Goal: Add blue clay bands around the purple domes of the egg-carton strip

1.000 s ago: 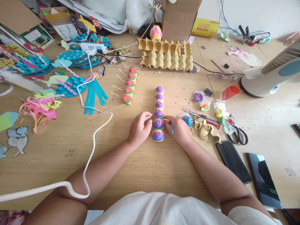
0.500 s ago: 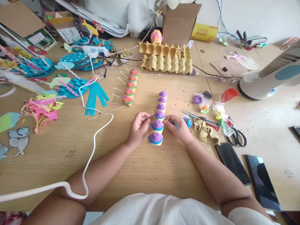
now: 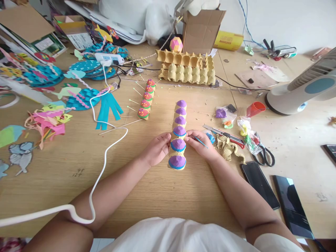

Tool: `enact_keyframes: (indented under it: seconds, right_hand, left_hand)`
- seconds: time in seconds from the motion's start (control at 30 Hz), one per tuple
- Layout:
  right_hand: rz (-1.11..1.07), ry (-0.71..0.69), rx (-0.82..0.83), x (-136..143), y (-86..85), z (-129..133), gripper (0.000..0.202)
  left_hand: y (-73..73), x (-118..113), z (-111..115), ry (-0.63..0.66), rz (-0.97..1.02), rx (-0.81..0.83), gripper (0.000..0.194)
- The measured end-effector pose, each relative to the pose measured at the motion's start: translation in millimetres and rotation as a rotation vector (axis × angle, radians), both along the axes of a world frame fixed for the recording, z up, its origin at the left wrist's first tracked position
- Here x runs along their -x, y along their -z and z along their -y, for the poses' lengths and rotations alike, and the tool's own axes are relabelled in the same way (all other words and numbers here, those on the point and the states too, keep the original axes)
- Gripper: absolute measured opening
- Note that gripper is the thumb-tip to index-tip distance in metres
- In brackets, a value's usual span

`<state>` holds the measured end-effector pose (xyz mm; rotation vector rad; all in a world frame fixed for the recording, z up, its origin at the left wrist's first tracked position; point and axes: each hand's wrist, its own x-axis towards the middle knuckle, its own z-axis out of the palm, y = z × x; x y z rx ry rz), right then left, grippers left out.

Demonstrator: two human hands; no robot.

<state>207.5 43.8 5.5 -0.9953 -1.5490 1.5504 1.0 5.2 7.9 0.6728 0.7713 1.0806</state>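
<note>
Between my hands is a strip cut from an egg carton [image 3: 178, 154], its row of cups capped in purple clay. The nearest three cups carry a blue band along the lower edge; the farther ones show only purple. My left hand [image 3: 159, 148] pinches the strip's left side, fingers partly hidden behind it. On the other side, my right hand [image 3: 201, 144] grips the strip's right edge with thumb and fingers. A thin blue piece [image 3: 201, 141] sticks out across the right hand; whether it is clay or a tool I cannot tell.
Farther left lies a red-and-green decorated carton strip [image 3: 146, 99]. Egg cartons [image 3: 191, 73] lie at the back. To the right are a utility knife [image 3: 223, 134], torn carton scraps [image 3: 227, 148], blue clay [image 3: 210, 137], scissors [image 3: 265, 154] and two phones [image 3: 259, 185]. A white cable [image 3: 105, 154] crosses the left.
The egg-carton strip's near end has come slightly closer and tilts up a little more. Both hands have shifted slightly with it and keep their hold.
</note>
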Motion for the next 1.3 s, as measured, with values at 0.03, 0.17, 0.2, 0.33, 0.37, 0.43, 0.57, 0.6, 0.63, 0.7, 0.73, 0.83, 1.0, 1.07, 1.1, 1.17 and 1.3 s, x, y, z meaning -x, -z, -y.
enact_keyframes:
  seconds: [0.03, 0.17, 0.2, 0.33, 0.37, 0.43, 0.57, 0.6, 0.63, 0.7, 0.73, 0.83, 1.0, 1.07, 1.1, 1.17, 1.3]
  right_hand:
    - [0.016, -0.011, -0.008, -0.1, 0.2, -0.2, 0.033]
    - [0.07, -0.047, -0.051, 0.1, 1.0, -1.1, 0.036]
    - [0.086, -0.052, -0.058, 0.3, 0.9, -1.1, 0.036]
    - [0.134, -0.07, -0.075, 1.1, -1.2, -0.3, 0.036]
    - [0.132, -0.072, -0.079, 1.3, -2.0, 0.1, 0.036]
    - [0.119, -0.073, -0.078, 1.5, -3.6, 1.1, 0.035]
    - [0.102, -0.067, -0.054, 1.2, -5.4, 2.5, 0.035]
    - [0.087, -0.054, -0.054, 1.2, -5.4, 2.6, 0.036]
    - [0.067, -0.03, -0.058, 1.2, -5.3, 2.7, 0.036]
    - [0.018, 0.042, -0.076, 1.8, -5.0, 2.8, 0.033]
    - [-0.011, 0.079, -0.084, 2.3, -5.0, 3.0, 0.028]
    - [-0.12, 0.113, -0.08, 4.1, -5.9, 5.0, 0.011]
    - [-0.146, 0.02, 0.005, 5.8, -11.2, 10.5, 0.014]
    - [-0.137, -0.008, 0.02, 6.4, -13.6, 11.7, 0.016]
    - [-0.141, -0.02, 0.023, 6.9, -14.5, 12.0, 0.017]
    - [-0.154, -0.034, 0.027, 8.3, -15.4, 12.0, 0.018]
    - [-0.166, 0.009, 0.045, 11.1, -14.7, 10.8, 0.023]
  left_hand:
    - [-0.5, 0.1, 0.3, 0.013, -0.009, -0.008, 0.036]
    - [1.9, 1.4, 0.6, 0.022, -0.033, -0.002, 0.033]
    - [2.8, 1.8, 0.7, 0.018, -0.034, 0.0, 0.033]
    - [3.8, 3.3, 2.0, 0.014, -0.035, 0.01, 0.032]
    - [3.6, 3.8, 2.4, 0.022, -0.032, 0.017, 0.032]
    - [3.3, 4.6, 2.9, 0.041, -0.019, 0.033, 0.029]
    - [6.2, 5.0, 2.3, 0.032, 0.036, 0.085, 0.022]
    - [7.5, 4.9, 1.8, 0.026, 0.053, 0.099, 0.02]
    - [8.7, 4.7, 1.3, 0.021, 0.066, 0.111, 0.019]
    - [10.7, 4.5, 0.4, 0.013, 0.079, 0.121, 0.017]
    - [11.3, 4.4, -0.1, 0.005, 0.083, 0.121, 0.016]
    - [11.6, 4.1, -1.1, -0.019, 0.107, 0.118, 0.015]
    - [9.1, 4.7, -1.3, 0.006, 0.085, 0.121, 0.015]
    - [8.4, 5.4, -0.9, 0.031, 0.078, 0.123, 0.016]
    - [8.3, 5.8, -0.7, 0.045, 0.077, 0.125, 0.017]
    - [8.1, 6.4, -0.3, 0.062, 0.071, 0.124, 0.018]
    - [7.3, 6.8, -0.1, 0.052, 0.063, 0.117, 0.021]
